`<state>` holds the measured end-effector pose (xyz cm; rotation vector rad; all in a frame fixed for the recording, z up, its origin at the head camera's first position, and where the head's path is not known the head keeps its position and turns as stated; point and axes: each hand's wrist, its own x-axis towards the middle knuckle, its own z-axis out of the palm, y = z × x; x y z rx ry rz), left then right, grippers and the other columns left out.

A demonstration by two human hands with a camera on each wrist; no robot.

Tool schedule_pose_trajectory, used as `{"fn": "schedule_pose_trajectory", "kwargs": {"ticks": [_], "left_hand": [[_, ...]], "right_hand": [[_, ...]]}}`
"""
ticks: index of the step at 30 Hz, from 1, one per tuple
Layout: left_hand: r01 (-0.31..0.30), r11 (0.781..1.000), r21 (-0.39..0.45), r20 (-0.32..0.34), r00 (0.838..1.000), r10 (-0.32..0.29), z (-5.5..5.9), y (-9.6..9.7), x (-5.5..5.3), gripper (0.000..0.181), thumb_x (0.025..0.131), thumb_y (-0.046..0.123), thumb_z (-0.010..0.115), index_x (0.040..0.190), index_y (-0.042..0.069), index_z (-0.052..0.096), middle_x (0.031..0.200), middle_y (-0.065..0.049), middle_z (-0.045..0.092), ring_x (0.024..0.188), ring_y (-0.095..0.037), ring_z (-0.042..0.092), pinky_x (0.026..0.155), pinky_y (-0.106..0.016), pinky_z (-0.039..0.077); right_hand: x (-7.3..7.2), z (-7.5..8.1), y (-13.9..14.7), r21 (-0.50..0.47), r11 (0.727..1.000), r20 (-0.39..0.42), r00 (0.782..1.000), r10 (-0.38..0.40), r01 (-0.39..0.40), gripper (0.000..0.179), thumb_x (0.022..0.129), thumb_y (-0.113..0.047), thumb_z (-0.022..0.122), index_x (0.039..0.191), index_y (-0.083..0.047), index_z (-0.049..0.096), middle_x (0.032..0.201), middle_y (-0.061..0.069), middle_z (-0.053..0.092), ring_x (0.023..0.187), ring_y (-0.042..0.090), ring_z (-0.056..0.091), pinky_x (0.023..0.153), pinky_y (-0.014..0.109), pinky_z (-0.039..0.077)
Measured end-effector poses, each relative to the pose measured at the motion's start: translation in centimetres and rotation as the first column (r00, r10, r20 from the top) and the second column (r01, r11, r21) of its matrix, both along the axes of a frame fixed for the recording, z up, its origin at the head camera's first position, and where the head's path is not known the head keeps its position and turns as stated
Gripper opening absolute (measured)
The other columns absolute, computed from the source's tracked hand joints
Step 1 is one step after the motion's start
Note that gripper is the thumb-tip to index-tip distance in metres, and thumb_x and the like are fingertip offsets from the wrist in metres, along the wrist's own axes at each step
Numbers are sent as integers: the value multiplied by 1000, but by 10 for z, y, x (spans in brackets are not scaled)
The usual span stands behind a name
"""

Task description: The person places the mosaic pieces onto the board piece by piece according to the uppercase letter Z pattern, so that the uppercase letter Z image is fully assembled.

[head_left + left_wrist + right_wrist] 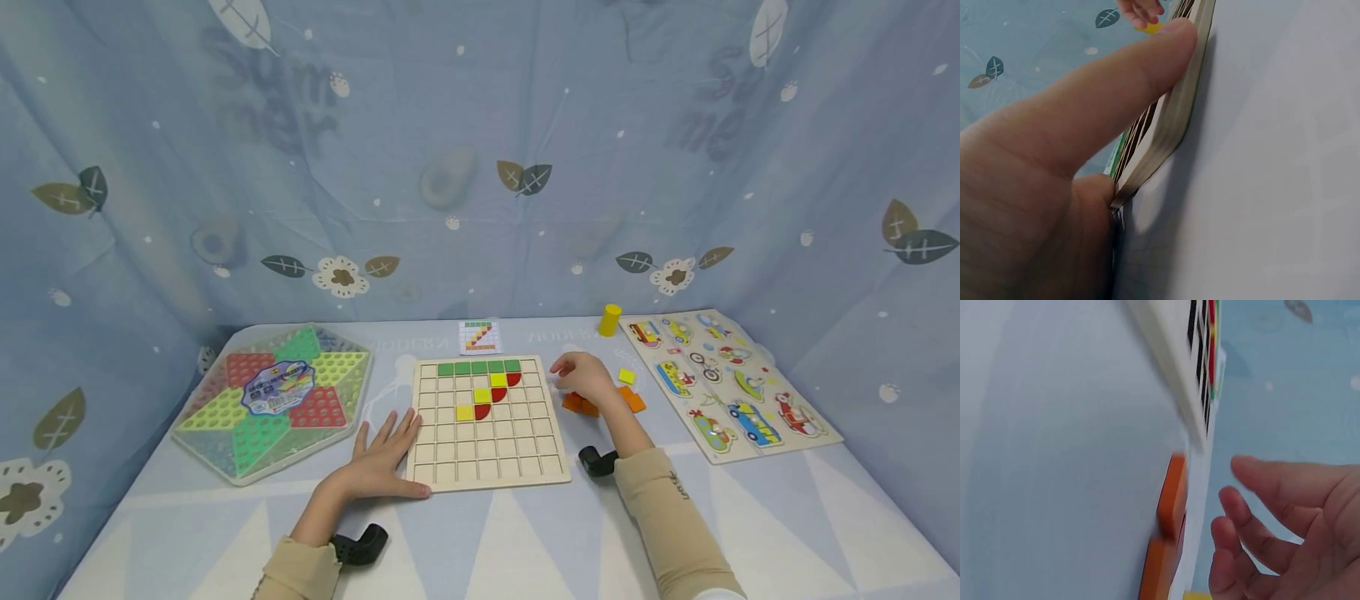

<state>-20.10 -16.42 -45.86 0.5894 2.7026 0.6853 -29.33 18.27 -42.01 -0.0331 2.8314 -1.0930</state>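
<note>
A wooden grid board [487,467] lies on the table. Along its top row runs a line of green tiles [480,367]; below, yellow squares [465,412] and red quarter-round pieces [482,412] step diagonally down to the left. With fingers spread, my left hand [378,471] rests at the board's left edge, its thumb [1175,47] against the near corner. To the right of the board my right hand [587,379] hovers above loose orange tiles [581,405]. Its thumb and bent fingers [1235,503] stand apart, nothing visible between them.
A pattern card [480,337] lies behind the board. A loose yellow square [626,377] and a yellow cylinder [610,320] are at the right, near a vehicle picture puzzle [705,433]. On the left sits a hexagonal game board [300,450]. A curtain [450,125] surrounds the table.
</note>
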Motion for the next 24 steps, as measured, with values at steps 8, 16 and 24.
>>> {"fn": "schedule_pose_trajectory", "kwargs": {"ticks": [8, 16, 24], "left_hand": [[0, 1000, 11, 5, 1000, 0, 2, 0, 1, 113, 68, 60, 71, 149, 8, 12, 155, -9, 3, 141, -34, -7, 103, -59, -16], [7, 1000, 12, -5, 1000, -7, 2, 0, 0, 113, 68, 60, 70, 149, 7, 12, 155, -10, 3, 141, -35, -7, 103, -60, -15], [12, 1000, 11, -8, 1000, -12, -1, 0, 0, 112, 68, 61, 69, 149, 8, 13, 155, -10, 4, 141, -34, -7, 103, -60, -15]], "right_hand": [[0, -5, 21, 134, 991, 109, 993, -40, 25, 20, 78, 0, 67, 98, -3, 64, 99, 15, 60, 74, 22, 55, 62, 27, 48], [0, 0, 16, 184, 982, 125, 989, -74, 51, 23, 79, 4, 63, 101, -2, 66, 97, 14, 60, 74, 23, 53, 61, 27, 45], [-1, 7, 13, 125, 992, 99, 995, -31, 18, 15, 79, -5, 66, 93, -2, 67, 89, 11, 61, 73, 22, 52, 61, 27, 43]]}}
